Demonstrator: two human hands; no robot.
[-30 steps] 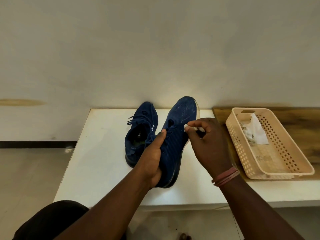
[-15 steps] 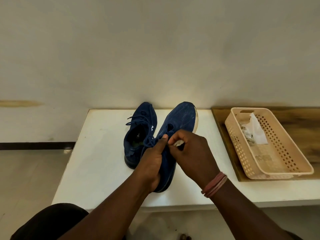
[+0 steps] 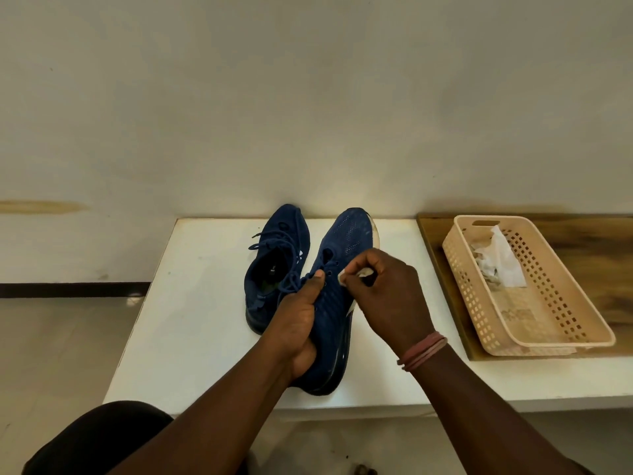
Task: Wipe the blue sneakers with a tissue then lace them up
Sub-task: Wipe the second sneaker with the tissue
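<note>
- Wiping is underway: the right hand [image 3: 387, 293] is pinching a tissue [image 3: 356, 274] against the right sneaker [image 3: 337, 289], fingers closed narrow around it.
- The left hand [image 3: 298, 313] is gripping that sneaker, which is lying unlaced near centre on the counter [image 3: 198, 303].
- The left sneaker [image 3: 277, 265] is already carrying laces; whether it has been wiped cannot be told.
- The basket [image 3: 548, 330] at right is holding tissues.
- Small white marks on both sneakers; nothing legible.

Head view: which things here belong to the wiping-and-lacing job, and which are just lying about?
In use:
held sneaker in left hand
tissue in right hand
second sneaker, laces loose

Lying about:
basket
crumpled tissues inside it
wooden board
</note>
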